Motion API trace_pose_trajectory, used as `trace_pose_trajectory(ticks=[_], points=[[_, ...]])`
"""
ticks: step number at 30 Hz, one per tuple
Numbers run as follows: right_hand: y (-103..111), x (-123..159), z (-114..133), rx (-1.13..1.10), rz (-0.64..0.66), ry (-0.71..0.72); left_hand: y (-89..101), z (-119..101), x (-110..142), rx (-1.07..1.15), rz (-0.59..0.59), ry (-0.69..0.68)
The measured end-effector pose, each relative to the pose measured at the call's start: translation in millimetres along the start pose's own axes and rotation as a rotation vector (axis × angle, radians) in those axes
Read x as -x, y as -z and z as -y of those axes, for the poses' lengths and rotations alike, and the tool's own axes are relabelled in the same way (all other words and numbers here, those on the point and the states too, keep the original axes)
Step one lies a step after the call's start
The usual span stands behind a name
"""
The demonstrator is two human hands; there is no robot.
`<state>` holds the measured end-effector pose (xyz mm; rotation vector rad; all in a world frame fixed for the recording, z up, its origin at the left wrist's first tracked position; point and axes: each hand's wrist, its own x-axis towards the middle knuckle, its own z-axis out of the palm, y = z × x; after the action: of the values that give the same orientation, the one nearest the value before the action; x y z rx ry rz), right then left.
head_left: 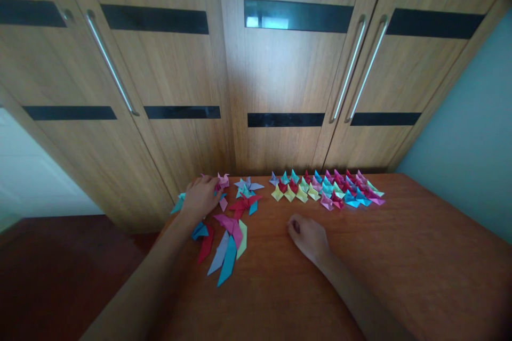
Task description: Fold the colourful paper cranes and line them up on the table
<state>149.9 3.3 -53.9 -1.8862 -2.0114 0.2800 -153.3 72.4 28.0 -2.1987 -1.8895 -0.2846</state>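
Observation:
My left hand (202, 196) reaches over the loose group of folded paper pieces at the table's left. Its fingers bend down beside a pink origami piece (223, 181), and their tips are mostly hidden, so a grip cannot be made out. Closer to me lie a magenta origami crane (232, 226), a long blue paper piece (228, 262), a lilac one (218, 254) and a red one (206, 245). Just right of the hand sit a red crane (245, 203) and a lilac crane (248, 185). My right hand (308, 235) rests on the table, curled into a loose fist; no object shows in it.
Small folded paper pieces in several colours stand in close rows along the back right, with yellow pieces (289, 194) and blue pieces (352, 199) in front. Behind the wooden table (272, 287) rises a wooden wardrobe (280, 69) with metal handles. A pale wall (464, 133) is at right.

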Motion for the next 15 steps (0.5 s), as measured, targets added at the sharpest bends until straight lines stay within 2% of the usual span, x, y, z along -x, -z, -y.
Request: trace_pose_trajectory(ticks=[3,7,11,15], points=[[0,1,-2,-0.015,-0.006,0.020,-3.6,-4,-9,0.003,0.100,0.027],[-1,2,-4,-0.038,-0.008,0.037,-7.7,2,-10,0.043,0.159,0.031],[-1,2,-4,-0.039,-0.018,0.058,-5.8,12,-12,0.103,0.179,0.016],[-1,2,-4,-0.035,-0.017,0.056,-5.2,22,-22,0.113,0.173,0.071]])
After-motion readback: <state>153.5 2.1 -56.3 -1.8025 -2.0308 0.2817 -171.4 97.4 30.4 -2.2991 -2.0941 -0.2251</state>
